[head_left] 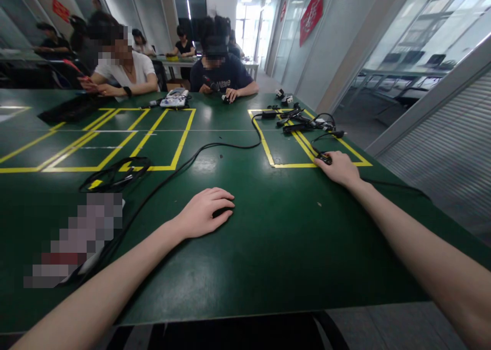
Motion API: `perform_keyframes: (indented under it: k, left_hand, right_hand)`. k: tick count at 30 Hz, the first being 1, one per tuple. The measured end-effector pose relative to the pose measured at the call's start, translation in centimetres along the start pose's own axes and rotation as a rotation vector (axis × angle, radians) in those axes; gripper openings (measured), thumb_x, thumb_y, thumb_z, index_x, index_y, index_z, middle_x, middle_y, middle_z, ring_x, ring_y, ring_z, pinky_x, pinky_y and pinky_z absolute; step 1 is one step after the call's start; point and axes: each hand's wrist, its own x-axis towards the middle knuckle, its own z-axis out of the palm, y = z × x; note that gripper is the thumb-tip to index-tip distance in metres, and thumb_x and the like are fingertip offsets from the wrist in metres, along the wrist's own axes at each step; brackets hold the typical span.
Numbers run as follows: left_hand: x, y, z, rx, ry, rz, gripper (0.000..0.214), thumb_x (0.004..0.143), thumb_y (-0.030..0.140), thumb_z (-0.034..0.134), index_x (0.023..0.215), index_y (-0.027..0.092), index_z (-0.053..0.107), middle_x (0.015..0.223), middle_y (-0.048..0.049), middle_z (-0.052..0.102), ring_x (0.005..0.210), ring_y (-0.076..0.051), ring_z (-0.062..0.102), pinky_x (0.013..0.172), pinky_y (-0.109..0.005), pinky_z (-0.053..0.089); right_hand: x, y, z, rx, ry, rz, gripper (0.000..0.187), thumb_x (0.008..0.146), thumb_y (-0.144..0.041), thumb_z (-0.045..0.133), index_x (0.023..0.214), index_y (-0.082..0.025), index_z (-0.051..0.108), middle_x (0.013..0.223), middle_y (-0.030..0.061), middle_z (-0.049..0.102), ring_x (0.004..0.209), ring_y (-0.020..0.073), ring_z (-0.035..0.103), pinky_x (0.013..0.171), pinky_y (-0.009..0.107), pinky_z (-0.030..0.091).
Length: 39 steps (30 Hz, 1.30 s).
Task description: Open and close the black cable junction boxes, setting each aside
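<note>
My left hand [202, 212] lies curled on the green table [268, 247], its fingers closed over a small dark object [222, 212] that I cannot make out. My right hand [339, 168] reaches to the right, fingers bent down on a small black plug or device [325, 158] at the corner of a yellow taped square [270, 155]. A black cable [215, 148] runs across the table from the pile of devices toward the left.
A tangle of black cables and adapters [303, 122] lies inside the taped square. A coiled black cable [115, 173] rests at left, near a blurred flat item [76, 237]. Two people sit opposite, one handling a black object [226, 98]. A glass wall runs along the right.
</note>
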Motion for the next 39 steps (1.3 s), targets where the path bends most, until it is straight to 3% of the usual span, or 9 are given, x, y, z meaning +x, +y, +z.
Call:
perform_keyframes:
  k: [2,5,11,16,20,24,27,33,39]
  left_hand:
    - [0.0,0.0,0.0,-0.006,0.000,-0.005,0.019,0.101,0.027,0.058,0.107,0.021,0.075,0.121,-0.0081,0.076,0.115,-0.025,0.070,0.100,-0.043,0.057]
    - [0.1,0.0,-0.1,-0.012,-0.002,-0.012,0.020,0.101,0.028,0.058,0.111,0.021,0.074,0.122,-0.0084,0.076,0.116,-0.025,0.070,0.100,-0.044,0.057]
    - [0.3,0.6,-0.4,-0.041,0.104,-0.023,0.031,0.100,0.034,0.062,0.127,0.020,0.067,0.130,-0.0123,0.071,0.121,-0.027,0.066,0.103,-0.045,0.055]
    - [0.3,1.4,-0.9,-0.105,0.116,0.005,0.028,0.091,0.039,0.069,0.110,0.018,0.068,0.106,-0.0105,0.072,0.099,-0.026,0.068,0.089,-0.040,0.058]
    - [0.2,1.5,-1.0,-0.142,0.079,-0.040,0.029,0.089,0.040,0.070,0.109,0.019,0.066,0.104,-0.0085,0.070,0.093,-0.023,0.068,0.081,-0.036,0.057]
    - [0.2,1.3,-0.7,-0.142,0.039,-0.057,0.033,0.096,0.037,0.063,0.123,0.018,0.064,0.102,-0.0077,0.072,0.093,-0.023,0.069,0.081,-0.036,0.057]
    - [0.2,1.3,-0.5,-0.128,0.004,-0.050,0.028,0.099,0.035,0.061,0.122,0.020,0.066,0.108,-0.0086,0.074,0.100,-0.024,0.068,0.085,-0.037,0.057]
    - [0.2,1.5,-0.6,-0.082,-0.014,-0.068,0.041,0.092,0.031,0.065,0.131,0.019,0.064,0.119,-0.0113,0.071,0.108,-0.027,0.065,0.096,-0.044,0.057]
    - [0.0,1.4,-0.7,-0.112,-0.035,-0.089,0.055,0.086,0.030,0.071,0.138,0.020,0.059,0.128,-0.0136,0.067,0.118,-0.030,0.062,0.105,-0.048,0.054]
  right_hand:
    - [-0.7,-3.0,0.2,0.012,-0.042,-0.042,0.046,0.095,-0.055,0.056,0.112,-0.015,0.068,0.116,0.0210,0.068,0.114,0.0384,0.061,0.092,0.049,0.053]
    - [-2.7,-8.2,0.5,0.123,-0.083,-0.283,0.040,0.096,-0.051,0.058,0.114,-0.017,0.068,0.116,0.0173,0.068,0.114,0.0354,0.062,0.098,0.049,0.052]
    - [-9.5,-17.8,-0.5,0.338,-0.191,-0.759,0.035,0.097,-0.046,0.064,0.119,-0.019,0.063,0.112,0.0134,0.067,0.107,0.0312,0.061,0.094,0.047,0.053]
    - [-14.1,-22.5,-2.0,0.453,-0.279,-0.954,0.036,0.094,-0.043,0.067,0.116,-0.015,0.061,0.104,0.0132,0.065,0.096,0.0293,0.058,0.087,0.046,0.055]
    - [-14.5,-22.4,-2.8,0.584,-0.295,-0.939,0.041,0.089,-0.041,0.073,0.120,-0.017,0.060,0.110,0.0132,0.065,0.101,0.0295,0.058,0.090,0.047,0.055]
    - [-13.1,-20.1,-3.4,0.684,-0.219,-0.838,0.029,0.099,-0.036,0.059,0.124,-0.021,0.060,0.123,0.0140,0.064,0.114,0.0293,0.059,0.095,0.045,0.053]
    - [-12.2,-18.3,-3.6,0.665,-0.251,-0.741,0.019,0.103,-0.029,0.049,0.113,-0.021,0.063,0.106,0.0099,0.068,0.095,0.0241,0.063,0.081,0.038,0.054]
    - [-12.2,-17.3,-3.4,0.548,-0.365,-0.922,0.027,0.106,-0.035,0.051,0.090,-0.020,0.066,0.089,0.0074,0.067,0.085,0.0214,0.061,0.075,0.034,0.050]
    - [-12.6,-18.0,-2.6,0.556,-0.353,-0.787,0.031,0.109,-0.036,0.046,0.094,-0.020,0.067,0.085,0.0052,0.072,0.074,0.0183,0.066,0.069,0.029,0.049]
